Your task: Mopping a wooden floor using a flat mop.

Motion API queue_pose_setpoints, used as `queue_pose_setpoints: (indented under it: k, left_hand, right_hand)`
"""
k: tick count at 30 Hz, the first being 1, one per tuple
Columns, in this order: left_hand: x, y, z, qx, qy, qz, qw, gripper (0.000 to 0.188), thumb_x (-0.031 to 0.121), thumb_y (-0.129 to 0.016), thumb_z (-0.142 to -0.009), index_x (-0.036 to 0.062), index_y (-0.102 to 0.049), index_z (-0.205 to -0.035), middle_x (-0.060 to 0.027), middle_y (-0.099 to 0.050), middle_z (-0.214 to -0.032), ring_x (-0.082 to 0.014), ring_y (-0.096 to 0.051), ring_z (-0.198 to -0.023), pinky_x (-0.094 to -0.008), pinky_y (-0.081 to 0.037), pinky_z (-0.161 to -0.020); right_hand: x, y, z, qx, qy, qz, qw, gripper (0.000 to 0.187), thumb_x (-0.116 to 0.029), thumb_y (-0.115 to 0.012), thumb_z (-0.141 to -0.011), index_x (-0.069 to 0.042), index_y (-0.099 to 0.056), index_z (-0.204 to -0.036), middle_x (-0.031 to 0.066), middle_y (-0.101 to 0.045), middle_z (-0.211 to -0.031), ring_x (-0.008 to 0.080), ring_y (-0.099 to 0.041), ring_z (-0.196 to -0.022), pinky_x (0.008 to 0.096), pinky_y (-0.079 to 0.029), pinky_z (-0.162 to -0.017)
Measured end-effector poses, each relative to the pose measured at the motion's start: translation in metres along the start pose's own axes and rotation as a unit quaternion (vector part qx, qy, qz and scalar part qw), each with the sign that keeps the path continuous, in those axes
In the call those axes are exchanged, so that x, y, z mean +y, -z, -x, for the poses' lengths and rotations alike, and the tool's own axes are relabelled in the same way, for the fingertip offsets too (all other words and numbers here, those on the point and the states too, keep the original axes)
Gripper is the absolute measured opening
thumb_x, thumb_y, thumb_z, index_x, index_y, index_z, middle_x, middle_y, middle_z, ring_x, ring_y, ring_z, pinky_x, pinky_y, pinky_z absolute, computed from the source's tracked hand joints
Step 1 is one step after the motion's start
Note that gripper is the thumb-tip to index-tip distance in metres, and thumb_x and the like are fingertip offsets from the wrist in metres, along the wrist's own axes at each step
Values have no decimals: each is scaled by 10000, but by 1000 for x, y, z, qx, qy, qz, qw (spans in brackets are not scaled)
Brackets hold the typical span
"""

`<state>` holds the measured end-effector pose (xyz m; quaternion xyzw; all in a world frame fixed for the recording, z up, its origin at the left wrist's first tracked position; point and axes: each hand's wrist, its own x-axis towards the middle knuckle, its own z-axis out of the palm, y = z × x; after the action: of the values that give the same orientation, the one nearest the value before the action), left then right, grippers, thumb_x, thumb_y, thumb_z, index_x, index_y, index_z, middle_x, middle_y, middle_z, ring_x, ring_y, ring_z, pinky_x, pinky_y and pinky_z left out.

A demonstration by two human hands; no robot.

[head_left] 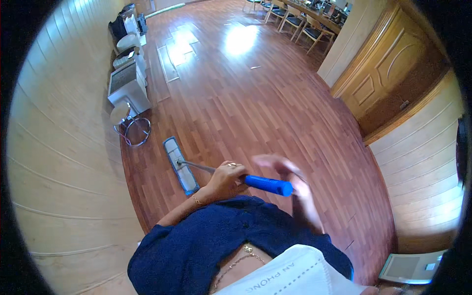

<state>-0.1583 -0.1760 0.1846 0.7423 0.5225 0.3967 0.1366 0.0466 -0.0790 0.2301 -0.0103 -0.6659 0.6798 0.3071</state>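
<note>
A flat mop [173, 153] with a blue-fringed, pale rectangular head lies on the wooden floor, left of centre. Its thin metal pole rises toward me and ends in a blue grip [265, 184]. My left hand [228, 176] is closed round the pole just below that blue part. Beside the grip's far end is my right hand [295, 179], blurred by motion. Its fingers look stretched out over the grip, not wrapped round it; whether the palm touches the grip cannot be told.
Along the left wall stand a round stool [132, 129] and a white cabinet [129, 86] with more items behind. A wooden door [388, 73] is at the right. Chairs [314, 33] line a long table at the far right. A pale panel [410, 268] lies low at right.
</note>
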Motion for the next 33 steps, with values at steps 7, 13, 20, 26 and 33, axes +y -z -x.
queue_pose_setpoints:
  k: [7, 13, 20, 26, 33]
  left_hand:
    - [-77, -62, 40, 24, 36, -75, 996, 254, 320, -687, -785, 110, -547, -751, -82, -573, -686, -303, -587, -711, -430, -412, -666]
    - [-105, -104, 61, 14, 143, -68, 987, 280, 369, -651, -813, 128, -565, -701, -77, -601, -688, -306, -599, -753, -439, -407, -673]
    - [-113, -113, 37, 6, 153, -68, 986, 199, 304, -672, -803, 129, -585, -767, -71, -634, -734, -280, -621, -800, -432, -382, -761]
    - [-125, -116, 32, 125, 163, -119, 971, 188, 271, -721, -742, 129, -602, -777, -55, -632, -744, -274, -620, -816, -417, -382, -760]
    - [-142, -126, -1, 148, 341, -31, 928, 128, 235, -712, -741, 168, -611, -783, -13, -646, -791, -230, -609, -878, -461, -370, -765]
  right_hand:
    - [-55, -10, 25, -89, 151, 80, 981, 372, -348, -684, -822, -21, -680, -1000, 177, -672, -1017, 351, -630, -996, 479, -429, -887]
    - [-41, -6, 40, -59, 110, -45, 991, 251, -233, -669, -821, -26, -683, -961, 164, -695, -944, 329, -653, -954, 468, -437, -872]
    - [-25, 34, 37, -35, 102, -82, 991, 320, -231, -693, -755, -14, -661, -988, 160, -695, -942, 341, -648, -950, 487, -416, -914]
    - [-24, 62, -3, -121, 70, -85, 986, 327, -274, -663, -733, -39, -671, -961, 164, -685, -940, 340, -634, -978, 482, -363, -968]
    - [-57, 84, -36, -156, 42, 67, 985, 166, -172, -639, -776, -52, -571, -683, 101, -638, -750, 280, -651, -852, 462, -403, -921]
